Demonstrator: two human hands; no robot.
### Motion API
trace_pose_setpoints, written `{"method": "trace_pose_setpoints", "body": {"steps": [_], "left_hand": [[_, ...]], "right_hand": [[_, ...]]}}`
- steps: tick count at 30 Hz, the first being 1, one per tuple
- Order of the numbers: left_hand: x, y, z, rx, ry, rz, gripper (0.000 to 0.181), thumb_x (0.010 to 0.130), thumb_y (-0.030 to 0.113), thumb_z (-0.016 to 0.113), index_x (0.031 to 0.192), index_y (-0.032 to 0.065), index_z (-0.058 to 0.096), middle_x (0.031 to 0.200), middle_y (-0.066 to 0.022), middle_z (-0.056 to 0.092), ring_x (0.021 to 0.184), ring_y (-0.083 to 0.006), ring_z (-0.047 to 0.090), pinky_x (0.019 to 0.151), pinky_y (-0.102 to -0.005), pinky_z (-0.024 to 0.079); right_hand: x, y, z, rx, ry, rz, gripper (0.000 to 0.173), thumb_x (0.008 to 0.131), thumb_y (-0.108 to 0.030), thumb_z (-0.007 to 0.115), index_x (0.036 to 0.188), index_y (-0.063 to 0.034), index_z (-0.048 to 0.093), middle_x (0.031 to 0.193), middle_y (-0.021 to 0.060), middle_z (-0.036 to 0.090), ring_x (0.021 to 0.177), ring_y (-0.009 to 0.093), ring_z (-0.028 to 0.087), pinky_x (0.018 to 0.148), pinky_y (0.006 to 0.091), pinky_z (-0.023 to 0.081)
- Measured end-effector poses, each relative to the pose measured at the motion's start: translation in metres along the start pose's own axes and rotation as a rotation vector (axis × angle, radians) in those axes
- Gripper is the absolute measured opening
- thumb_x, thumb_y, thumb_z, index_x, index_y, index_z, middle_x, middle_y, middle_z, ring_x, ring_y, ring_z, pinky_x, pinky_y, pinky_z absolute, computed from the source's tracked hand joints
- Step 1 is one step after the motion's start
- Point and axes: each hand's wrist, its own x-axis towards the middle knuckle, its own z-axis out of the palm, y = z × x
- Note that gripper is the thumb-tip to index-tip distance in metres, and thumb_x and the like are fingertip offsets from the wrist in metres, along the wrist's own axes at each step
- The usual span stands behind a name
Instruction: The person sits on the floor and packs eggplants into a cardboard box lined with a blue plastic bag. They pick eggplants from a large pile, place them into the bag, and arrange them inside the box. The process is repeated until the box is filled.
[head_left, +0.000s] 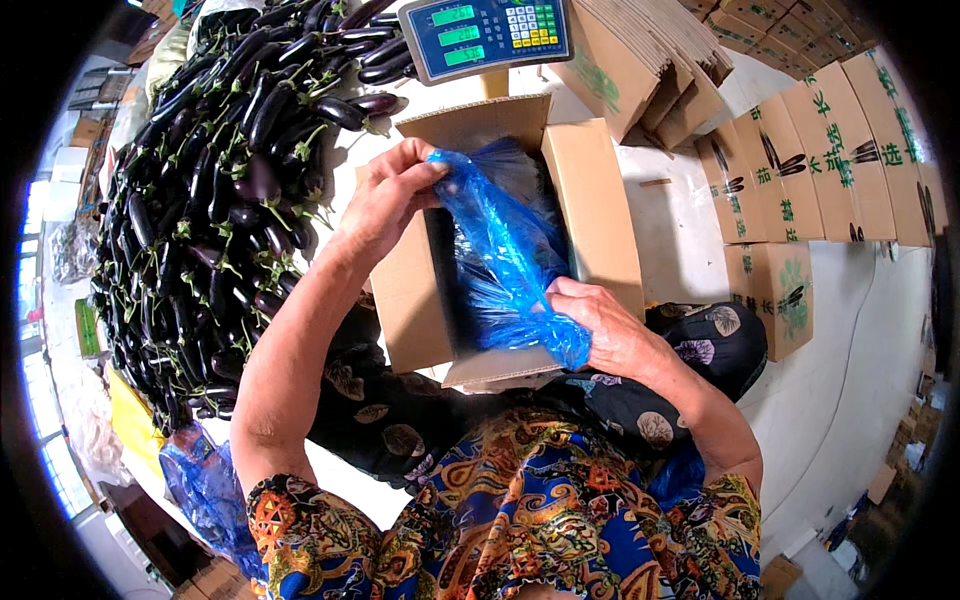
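A blue plastic bag (495, 232) lies partly inside an open cardboard box (600, 195) in front of me, its edge gathered and drawn up. My left hand (394, 187) pinches the bag's upper end between thumb and fingers, above the box's left side. At the near right corner of the box, my right hand (604, 326) grips the bunched lower end of the same bag. The box's flaps are spread outward. The bag hides most of what is in the box. A digital scale display (487, 34) stands beyond the far flap.
A large heap of eggplants (217, 172) spreads along the left. Folded cardboard boxes (637, 67) lean at the far right of the scale. Printed cartons (817, 157) are stacked on the right. More blue plastic (214, 495) lies at the lower left, near a yellow sheet (135, 416).
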Motion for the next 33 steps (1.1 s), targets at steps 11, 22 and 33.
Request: {"method": "trace_pose_setpoints", "body": {"steps": [11, 22, 33], "left_hand": [[-0.032, -0.040, 0.022, 1.333, -0.452, 0.547, 0.017, 0.070, 0.003, 0.067, 0.086, 0.0060, 0.061, 0.094, -0.0096, 0.053, 0.097, -0.0298, 0.053, 0.081, -0.0385, 0.049], [-0.008, -0.061, 0.030, 1.621, -0.339, 0.940, 0.019, 0.077, 0.010, 0.058, 0.096, 0.0060, 0.058, 0.114, -0.0149, 0.051, 0.101, -0.0262, 0.054, 0.078, -0.0347, 0.054], [0.023, -0.113, 0.017, 1.002, 0.089, 0.137, 0.035, 0.076, 0.006, 0.063, 0.110, -0.0011, 0.059, 0.098, -0.0269, 0.065, 0.095, -0.0380, 0.065, 0.078, -0.0431, 0.052]], "right_hand": [[0.095, 0.050, -0.033, -0.150, 0.203, 0.256, 0.014, 0.072, -0.006, 0.063, 0.087, -0.0052, 0.066, 0.065, 0.0144, 0.065, 0.064, 0.027, 0.068, 0.063, 0.0390, 0.051], [0.173, 0.057, -0.040, -0.232, 0.067, 0.214, 0.033, 0.078, -0.017, 0.070, 0.106, -0.0010, 0.065, 0.098, 0.0167, 0.070, 0.088, 0.025, 0.069, 0.078, 0.0351, 0.054], [0.103, 0.034, -0.016, -0.424, 0.159, -0.196, 0.017, 0.078, -0.014, 0.070, 0.089, -0.0029, 0.064, 0.098, 0.0127, 0.062, 0.099, 0.029, 0.059, 0.085, 0.0390, 0.047]]}}
